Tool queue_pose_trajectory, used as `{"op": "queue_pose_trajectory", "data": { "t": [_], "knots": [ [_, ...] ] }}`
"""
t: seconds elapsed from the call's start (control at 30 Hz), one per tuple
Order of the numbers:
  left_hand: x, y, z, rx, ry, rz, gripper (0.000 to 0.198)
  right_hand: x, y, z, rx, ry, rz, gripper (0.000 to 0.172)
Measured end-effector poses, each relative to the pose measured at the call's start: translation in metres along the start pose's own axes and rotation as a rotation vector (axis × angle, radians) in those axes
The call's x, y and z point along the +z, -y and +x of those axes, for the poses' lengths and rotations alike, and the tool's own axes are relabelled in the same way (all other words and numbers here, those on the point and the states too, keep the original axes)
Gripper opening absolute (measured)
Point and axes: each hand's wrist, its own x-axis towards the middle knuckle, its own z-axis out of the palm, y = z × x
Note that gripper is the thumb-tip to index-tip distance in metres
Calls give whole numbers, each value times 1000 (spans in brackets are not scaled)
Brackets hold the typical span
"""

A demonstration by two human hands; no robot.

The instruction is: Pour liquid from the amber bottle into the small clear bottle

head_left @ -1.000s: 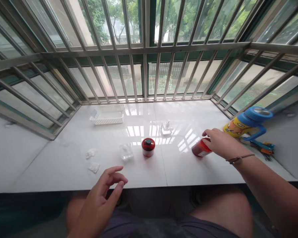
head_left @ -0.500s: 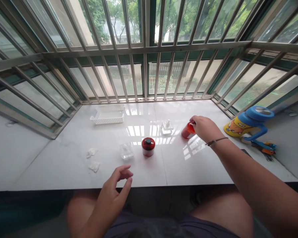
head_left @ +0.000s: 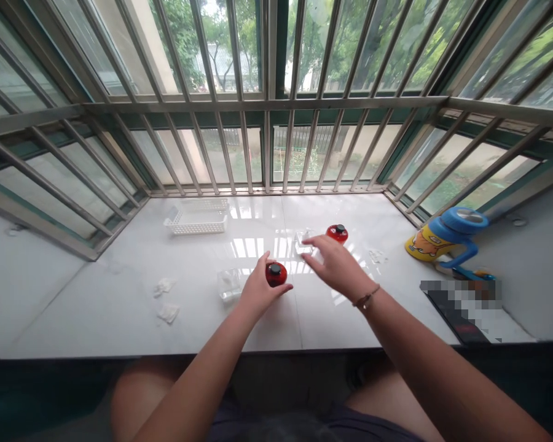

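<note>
My left hand (head_left: 258, 287) curls around a small red bottle (head_left: 280, 275) with a black cap, its thumb across the near side. Most of the bottle's lower body is hidden by that hand. Just left of it sits a clear plastic piece (head_left: 229, 286), partly behind my fingers. My right hand (head_left: 334, 263) is open, thumb and fingers apart, over the near edge of another clear plastic piece (head_left: 302, 240). Directly behind the right hand stands a second red bottle (head_left: 337, 232) with a black cap, its lower part covered by the hand.
A white perforated basket (head_left: 196, 224) is at the back left of the white tabletop (head_left: 120, 313). Crumpled white scraps (head_left: 168, 314) lie at left, another scrap (head_left: 378, 256) at right. A blue and yellow flask (head_left: 435, 236) and a dark flat object (head_left: 451, 313) are at right.
My left hand has moved forward and right onto the nearer red bottle. My right hand has let go of the other bottle, now upright, and moved left toward the clear piece.
</note>
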Motion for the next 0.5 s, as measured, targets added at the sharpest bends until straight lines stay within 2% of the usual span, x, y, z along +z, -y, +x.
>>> {"op": "queue_pose_trajectory", "data": {
  "t": [0.1,0.17,0.23,0.4,0.5],
  "knots": [
    [33,4,-14,52,38,-57,89,27,30,-37,-2,20,222,48],
    [51,6,-28,105,31,-74,70,44,41,-57,54,-9,311,57],
    [62,8,-40,125,2,-79,56,58,45,-71,118,-75,372,58],
    [63,8,-47,135,0,-81,58,73,45,-86,154,-337,409,44],
    [60,7,-45,147,-5,-92,57,80,41,-89,129,-409,415,38]
  ]
}}
